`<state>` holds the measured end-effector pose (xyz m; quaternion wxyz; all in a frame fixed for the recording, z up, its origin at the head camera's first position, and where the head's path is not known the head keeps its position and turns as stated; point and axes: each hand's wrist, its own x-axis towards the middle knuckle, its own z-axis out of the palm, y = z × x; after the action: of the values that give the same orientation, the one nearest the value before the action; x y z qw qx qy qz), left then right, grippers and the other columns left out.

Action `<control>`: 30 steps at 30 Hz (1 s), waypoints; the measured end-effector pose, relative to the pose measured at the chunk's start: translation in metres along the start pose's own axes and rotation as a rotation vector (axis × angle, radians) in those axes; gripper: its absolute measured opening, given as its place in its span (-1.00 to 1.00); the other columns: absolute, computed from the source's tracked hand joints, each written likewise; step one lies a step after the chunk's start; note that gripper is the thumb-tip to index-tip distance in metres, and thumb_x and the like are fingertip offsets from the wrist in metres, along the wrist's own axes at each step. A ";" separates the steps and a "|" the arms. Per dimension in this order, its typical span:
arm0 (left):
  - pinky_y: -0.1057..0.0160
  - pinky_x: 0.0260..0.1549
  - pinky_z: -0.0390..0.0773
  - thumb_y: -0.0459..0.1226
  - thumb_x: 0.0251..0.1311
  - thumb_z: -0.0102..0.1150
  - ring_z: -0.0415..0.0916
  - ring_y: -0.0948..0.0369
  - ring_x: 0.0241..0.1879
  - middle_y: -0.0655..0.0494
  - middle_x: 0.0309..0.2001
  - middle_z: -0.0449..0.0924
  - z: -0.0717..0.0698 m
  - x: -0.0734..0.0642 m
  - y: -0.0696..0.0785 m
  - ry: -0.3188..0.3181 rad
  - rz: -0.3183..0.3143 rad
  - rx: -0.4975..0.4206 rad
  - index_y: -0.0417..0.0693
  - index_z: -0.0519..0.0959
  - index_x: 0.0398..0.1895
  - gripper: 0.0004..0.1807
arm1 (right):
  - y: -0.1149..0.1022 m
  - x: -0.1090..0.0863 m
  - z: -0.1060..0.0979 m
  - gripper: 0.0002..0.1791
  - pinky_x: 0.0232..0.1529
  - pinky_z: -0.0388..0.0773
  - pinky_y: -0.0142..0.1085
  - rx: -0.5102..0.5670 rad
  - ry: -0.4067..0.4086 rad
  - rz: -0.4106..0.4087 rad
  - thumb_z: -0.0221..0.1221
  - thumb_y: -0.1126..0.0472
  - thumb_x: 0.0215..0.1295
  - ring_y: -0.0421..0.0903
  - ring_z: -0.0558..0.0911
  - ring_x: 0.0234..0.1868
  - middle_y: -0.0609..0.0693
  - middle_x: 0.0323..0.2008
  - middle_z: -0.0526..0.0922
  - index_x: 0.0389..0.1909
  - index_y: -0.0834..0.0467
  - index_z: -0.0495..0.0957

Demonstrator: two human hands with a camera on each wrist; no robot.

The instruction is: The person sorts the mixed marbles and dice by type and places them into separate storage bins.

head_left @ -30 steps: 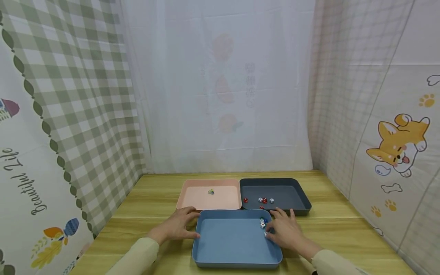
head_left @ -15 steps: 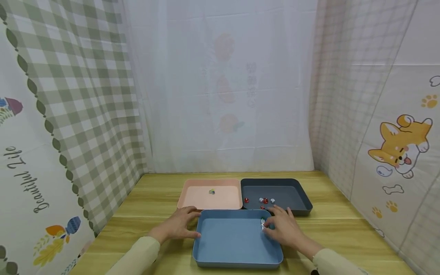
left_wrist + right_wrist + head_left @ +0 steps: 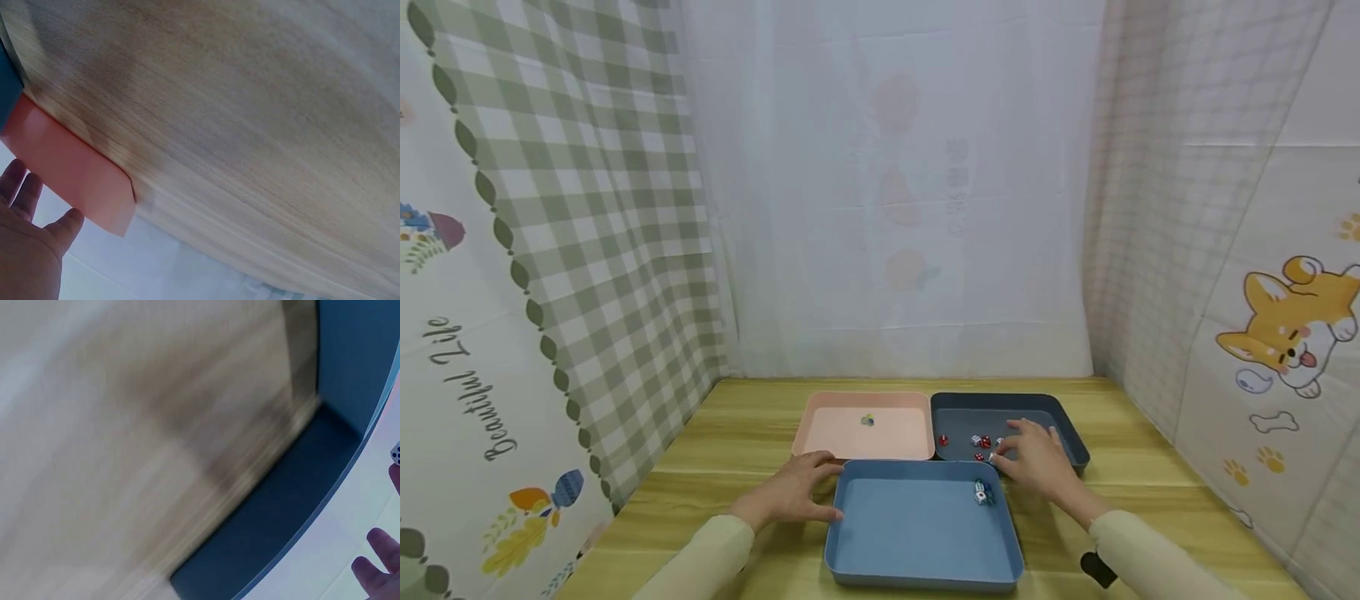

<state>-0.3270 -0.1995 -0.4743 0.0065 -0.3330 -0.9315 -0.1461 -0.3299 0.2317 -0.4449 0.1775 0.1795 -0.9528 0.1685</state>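
Now you look to be at the setting-down step. Your right hand (image 3: 1037, 458) is beyond the far right corner of the blue tray (image 3: 917, 533), with thumb and finger pinching a white die (image 3: 992, 457). That die appears to be over the near part of the dark tray (image 3: 953, 417), which sits beyond the blue tray and to its right; whether it touches the bottom, you can't tell from these views. Red and white loose dice (image 3: 986, 442) already lie around that spot, one partly hidden by your fingers. Your left hand (image 3: 797, 490) is at the blue tray's left rim, fingers spread and gripping nothing; it may be there to steady that side. Beyond the blue tray, to the left, the pink tray (image 3: 827, 429) has some small pieces (image 3: 867, 420) in it, too tiny to name.

As I read it, the next move calls for letting the white die go low and clear of its neighbours, so it doesn't knock them. After that, the dice cluster (image 3: 981, 493) inside the blue tray's far right corner would want care: its dice sit close together, so a narrow pinch on just one should serve best.
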 end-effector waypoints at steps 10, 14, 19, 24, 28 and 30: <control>-0.27 0.27 0.19 0.31 0.09 0.25 0.20 -0.13 0.37 -0.14 0.38 0.27 -0.002 0.004 -0.001 -0.024 -0.022 0.009 -0.08 0.43 0.36 -0.10 | 0.041 0.020 -0.002 -0.85 0.12 0.06 0.54 -0.084 0.006 0.088 0.31 0.08 0.23 0.39 0.41 0.21 0.38 0.15 0.52 -0.40 0.05 0.77; -0.27 0.26 0.19 0.31 0.10 0.24 0.21 -0.13 0.36 -0.13 0.37 0.28 -0.001 0.004 -0.002 -0.026 -0.023 0.011 -0.07 0.43 0.37 -0.10 | 0.055 0.026 0.002 -0.82 0.12 0.03 0.54 -0.083 -0.022 0.147 0.28 0.10 0.26 0.42 0.38 0.23 0.40 0.13 0.53 -0.34 0.11 0.77; -0.24 0.28 0.19 0.35 0.09 0.21 0.19 -0.11 0.38 -0.11 0.39 0.26 0.001 0.004 -0.002 -0.037 -0.036 0.010 -0.04 0.42 0.38 -0.08 | 0.066 0.030 0.005 -0.80 0.12 0.07 0.52 -0.084 -0.046 0.190 0.26 0.12 0.27 0.45 0.38 0.21 0.42 0.11 0.54 -0.30 0.16 0.76; -0.26 0.27 0.20 0.35 0.09 0.21 0.20 -0.12 0.37 -0.11 0.38 0.27 0.002 0.002 -0.001 -0.026 -0.028 0.008 -0.05 0.43 0.37 -0.08 | 0.071 0.033 0.008 -0.78 0.07 0.17 0.48 -0.112 -0.065 0.219 0.26 0.12 0.29 0.50 0.40 0.17 0.48 0.13 0.50 -0.26 0.17 0.76; -0.28 0.25 0.20 0.33 0.10 0.23 0.20 -0.14 0.36 -0.14 0.37 0.28 0.002 0.001 -0.001 -0.014 -0.016 -0.001 -0.07 0.43 0.36 -0.09 | 0.072 0.037 0.011 -0.78 0.01 0.23 0.41 -0.106 -0.078 0.234 0.25 0.11 0.30 0.50 0.40 0.15 0.49 0.14 0.47 -0.24 0.17 0.76; -0.27 0.26 0.20 0.33 0.10 0.22 0.19 -0.12 0.37 -0.13 0.38 0.27 0.002 0.001 -0.001 -0.018 -0.020 -0.001 -0.06 0.42 0.38 -0.09 | 0.072 0.038 0.013 -0.78 0.01 0.23 0.40 -0.103 -0.078 0.239 0.25 0.12 0.29 0.49 0.40 0.16 0.49 0.12 0.48 -0.24 0.17 0.76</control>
<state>-0.3286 -0.1990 -0.4764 -0.0033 -0.3252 -0.9347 -0.1437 -0.3961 0.2794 -0.4599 0.1279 0.0617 -0.9810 0.1320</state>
